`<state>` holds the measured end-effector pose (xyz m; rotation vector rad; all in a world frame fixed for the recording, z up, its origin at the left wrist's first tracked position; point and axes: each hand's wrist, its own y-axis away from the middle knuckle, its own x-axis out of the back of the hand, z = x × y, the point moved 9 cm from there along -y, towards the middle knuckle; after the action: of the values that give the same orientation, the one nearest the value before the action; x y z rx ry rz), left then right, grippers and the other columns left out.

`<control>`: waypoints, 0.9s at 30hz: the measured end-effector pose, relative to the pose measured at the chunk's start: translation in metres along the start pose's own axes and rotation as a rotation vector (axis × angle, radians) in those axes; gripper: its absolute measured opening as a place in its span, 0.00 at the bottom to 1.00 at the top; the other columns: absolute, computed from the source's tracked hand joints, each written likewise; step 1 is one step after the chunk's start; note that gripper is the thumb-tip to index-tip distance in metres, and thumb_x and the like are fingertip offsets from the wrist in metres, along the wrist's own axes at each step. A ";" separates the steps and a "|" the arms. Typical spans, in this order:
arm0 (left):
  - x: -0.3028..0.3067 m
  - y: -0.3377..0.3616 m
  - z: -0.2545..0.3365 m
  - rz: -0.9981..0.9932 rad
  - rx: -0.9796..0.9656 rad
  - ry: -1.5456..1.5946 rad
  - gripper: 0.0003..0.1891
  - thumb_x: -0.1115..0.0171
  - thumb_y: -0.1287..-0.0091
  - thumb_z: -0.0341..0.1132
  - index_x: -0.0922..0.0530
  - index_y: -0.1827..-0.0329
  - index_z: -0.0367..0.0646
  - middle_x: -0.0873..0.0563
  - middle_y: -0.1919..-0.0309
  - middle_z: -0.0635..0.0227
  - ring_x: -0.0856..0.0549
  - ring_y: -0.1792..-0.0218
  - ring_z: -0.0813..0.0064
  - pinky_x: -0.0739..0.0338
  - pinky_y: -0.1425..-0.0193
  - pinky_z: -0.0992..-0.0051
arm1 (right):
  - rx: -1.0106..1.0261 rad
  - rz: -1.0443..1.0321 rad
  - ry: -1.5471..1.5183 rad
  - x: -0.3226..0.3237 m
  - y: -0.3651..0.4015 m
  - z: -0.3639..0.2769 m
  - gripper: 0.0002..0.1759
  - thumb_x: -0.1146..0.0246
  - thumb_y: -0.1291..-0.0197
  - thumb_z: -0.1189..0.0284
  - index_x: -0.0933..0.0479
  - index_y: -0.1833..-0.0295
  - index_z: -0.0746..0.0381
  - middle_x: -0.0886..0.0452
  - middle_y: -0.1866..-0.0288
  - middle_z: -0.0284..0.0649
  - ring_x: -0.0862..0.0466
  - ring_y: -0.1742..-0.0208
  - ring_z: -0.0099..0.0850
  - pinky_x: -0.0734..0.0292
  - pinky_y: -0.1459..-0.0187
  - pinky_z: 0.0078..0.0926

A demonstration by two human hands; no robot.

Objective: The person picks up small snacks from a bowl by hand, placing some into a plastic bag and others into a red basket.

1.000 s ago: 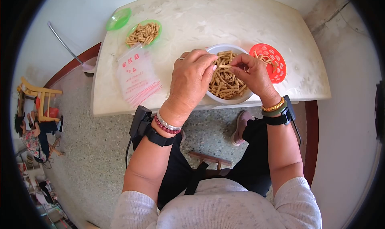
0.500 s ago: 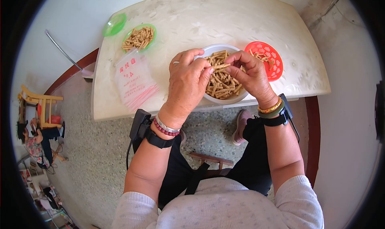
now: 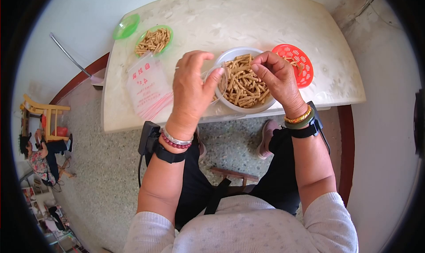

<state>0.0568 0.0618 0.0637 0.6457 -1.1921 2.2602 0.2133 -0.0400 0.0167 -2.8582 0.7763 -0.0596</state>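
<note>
My left hand (image 3: 191, 87) hovers at the left side of a white bowl (image 3: 225, 57), thumb and fingers spread apart. Just beside its thumb is a clear round container (image 3: 225, 81), partly hidden by the hand. Short tan-brown sticks (image 3: 246, 88) fill the white bowl. Over the bowl's right rim, my right hand (image 3: 280, 78) has its thumb and forefinger pinched together. Whether a stick is between those fingertips cannot be made out. Past the right hand stands a red perforated basket (image 3: 306, 71) with a few thin pieces inside.
On the table's left are a green plate (image 3: 169, 41) of similar sticks, an empty green dish (image 3: 127, 27) and plastic bags with red print (image 3: 148, 87). A person (image 3: 42, 157) sits far left near a wooden chair (image 3: 46, 107). Walls stand behind and to the right.
A stick was held between both hands. My left hand has now let go, opened and drawn left, uncovering the clear container. My right hand stays almost in place, still pinched.
</note>
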 end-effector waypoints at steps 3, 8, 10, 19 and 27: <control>-0.004 0.006 -0.028 -0.129 0.217 0.001 0.12 0.31 0.40 0.32 0.22 0.55 0.40 0.17 0.61 0.62 0.19 0.65 0.74 0.26 0.67 0.76 | 0.075 -0.002 0.220 -0.002 0.001 -0.006 0.06 0.33 0.39 0.74 0.21 0.61 0.65 0.20 0.68 0.29 0.24 0.66 0.16 0.26 0.62 0.16; -0.018 0.018 -0.051 -0.253 0.396 0.134 0.10 0.35 0.38 0.28 0.23 0.55 0.38 0.18 0.76 0.67 0.24 0.79 0.82 0.29 0.72 0.79 | 0.253 -0.065 0.401 -0.031 0.004 -0.022 0.05 0.32 0.42 0.75 0.20 0.63 0.65 0.20 0.71 0.32 0.25 0.71 0.19 0.27 0.67 0.19; -0.019 0.015 -0.050 -0.208 0.332 0.126 0.10 0.37 0.38 0.27 0.23 0.55 0.37 0.19 0.80 0.68 0.25 0.80 0.82 0.29 0.72 0.79 | 0.250 -0.082 0.390 -0.044 0.002 -0.022 0.05 0.33 0.42 0.76 0.20 0.61 0.66 0.19 0.71 0.34 0.24 0.70 0.20 0.26 0.67 0.19; -0.021 0.012 -0.045 -0.163 0.323 0.138 0.11 0.42 0.37 0.26 0.23 0.51 0.38 0.21 0.82 0.65 0.26 0.81 0.81 0.32 0.74 0.76 | 0.027 0.084 0.274 -0.006 -0.020 0.021 0.09 0.36 0.37 0.72 0.20 0.55 0.66 0.16 0.67 0.36 0.19 0.64 0.22 0.23 0.60 0.21; -0.026 0.004 -0.050 -0.077 0.344 0.232 0.14 0.44 0.36 0.25 0.23 0.48 0.38 0.25 0.84 0.70 0.30 0.81 0.83 0.34 0.73 0.78 | -0.050 -0.036 0.975 0.016 -0.013 0.039 0.06 0.38 0.43 0.72 0.18 0.62 0.61 0.16 0.67 0.45 0.15 0.63 0.44 0.21 0.60 0.39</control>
<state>0.0654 0.0967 0.0201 0.5234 -0.6645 2.4163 0.2364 -0.0311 -0.0191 -2.7765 0.8408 -1.5196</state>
